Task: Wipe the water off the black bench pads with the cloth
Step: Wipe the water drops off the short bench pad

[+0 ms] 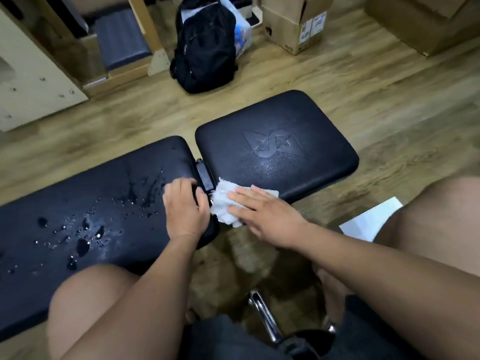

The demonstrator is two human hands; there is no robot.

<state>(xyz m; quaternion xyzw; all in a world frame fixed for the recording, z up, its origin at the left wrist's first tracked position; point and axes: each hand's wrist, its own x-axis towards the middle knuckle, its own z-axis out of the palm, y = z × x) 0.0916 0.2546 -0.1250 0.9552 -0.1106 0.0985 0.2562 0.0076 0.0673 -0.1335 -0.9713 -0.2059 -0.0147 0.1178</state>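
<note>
Two black pads (275, 144): right hand (262, 216) flat on one cloth (223, 203), left hand (184, 206) gripping the pad edge.

A black backpack (204, 45) stands on the wood-look floor (363, 81) near cardboard boxes (293, 22), with a white sheet of paper (371, 219) lying at right.

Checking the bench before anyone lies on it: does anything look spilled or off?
Yes. Water drops and small puddles cover the long pad, and fine spray dots the short pad.
</note>
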